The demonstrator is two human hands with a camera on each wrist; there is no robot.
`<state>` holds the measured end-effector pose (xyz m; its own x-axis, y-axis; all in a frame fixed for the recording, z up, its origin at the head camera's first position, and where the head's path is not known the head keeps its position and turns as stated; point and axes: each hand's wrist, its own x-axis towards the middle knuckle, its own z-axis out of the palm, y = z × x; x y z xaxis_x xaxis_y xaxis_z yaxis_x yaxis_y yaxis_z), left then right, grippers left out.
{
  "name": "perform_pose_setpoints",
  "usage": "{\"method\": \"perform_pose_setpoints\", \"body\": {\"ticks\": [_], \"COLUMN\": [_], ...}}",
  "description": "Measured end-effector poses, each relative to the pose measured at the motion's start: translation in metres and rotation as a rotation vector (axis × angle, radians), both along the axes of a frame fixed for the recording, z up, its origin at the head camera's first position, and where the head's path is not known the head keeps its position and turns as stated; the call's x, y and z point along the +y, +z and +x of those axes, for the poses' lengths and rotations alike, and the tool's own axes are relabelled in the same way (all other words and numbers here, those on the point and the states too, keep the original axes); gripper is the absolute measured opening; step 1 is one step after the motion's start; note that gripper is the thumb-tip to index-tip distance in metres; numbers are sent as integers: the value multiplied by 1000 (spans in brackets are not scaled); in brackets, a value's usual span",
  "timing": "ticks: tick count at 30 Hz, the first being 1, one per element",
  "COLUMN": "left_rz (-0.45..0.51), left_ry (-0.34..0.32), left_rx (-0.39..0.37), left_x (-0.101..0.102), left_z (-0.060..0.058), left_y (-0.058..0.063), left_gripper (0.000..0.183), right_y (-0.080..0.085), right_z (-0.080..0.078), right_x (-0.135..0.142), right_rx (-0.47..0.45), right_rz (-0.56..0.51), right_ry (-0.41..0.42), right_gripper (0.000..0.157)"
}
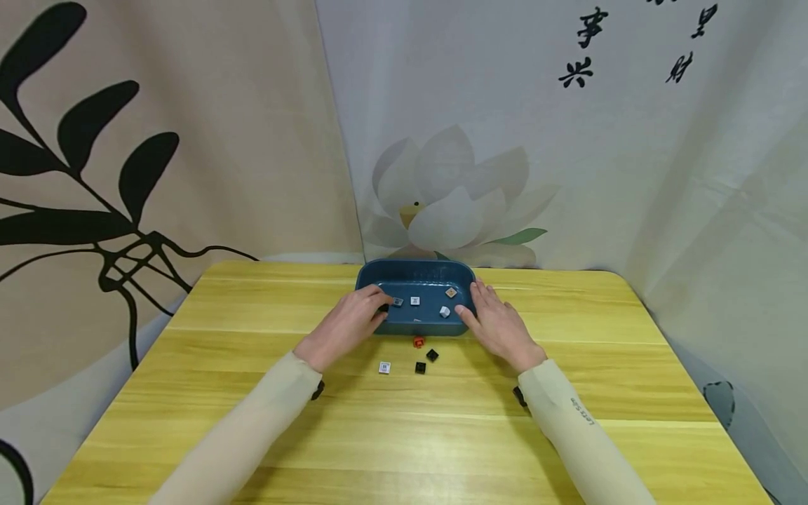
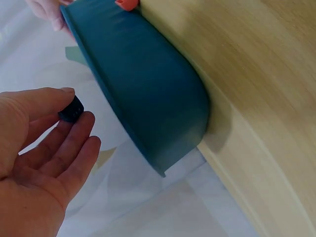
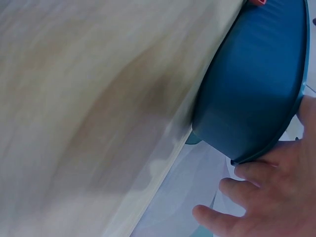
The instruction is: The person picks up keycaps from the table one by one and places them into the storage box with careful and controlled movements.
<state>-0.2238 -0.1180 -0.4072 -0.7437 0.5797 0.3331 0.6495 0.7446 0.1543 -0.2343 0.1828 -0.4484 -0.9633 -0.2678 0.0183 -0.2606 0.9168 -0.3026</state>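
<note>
Two bare hands at a blue tray on a wooden desk. The tray stands at the middle of the desk's far edge, its long side facing the near edge. The left hand pinches a small dark cube between thumb and fingertips; the cube is held on the open side of the rim, at the tray's left end. The right hand rests at the right end of the tray, its fingers extended and spread past the rim, the thumb lying toward the near right corner. Within the tray are a greyish piece beside the left hand, a white cube near the middle, and, toward the right end, a tan cube behind a white piece. Before the tray's near side, on the desk, lie a red piece, just beside the wall, two black cubes set closer to the desk's near edge, and a white tile-faced cube to their left. Behind the far edge hangs a pale cloth printed with a lotus.
</note>
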Motion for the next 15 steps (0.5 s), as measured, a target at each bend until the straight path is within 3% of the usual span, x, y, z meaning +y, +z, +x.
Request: {"method": "perform_pose_setpoints", "body": {"ticks": [7, 15], "left_rz": [-2, -21], "left_ry": [12, 38], "left_rx": [-15, -84], "left_x": [6, 12], "left_z": [-14, -30], "left_y": [-4, -8], "left_gripper": [19, 17], "right_y": [0, 0], "right_z": [0, 0], "right_x": [0, 0], "right_rx": [-3, 4], "right_rz": [3, -5], "right_ry": [-4, -1], "right_gripper": [80, 80]}}
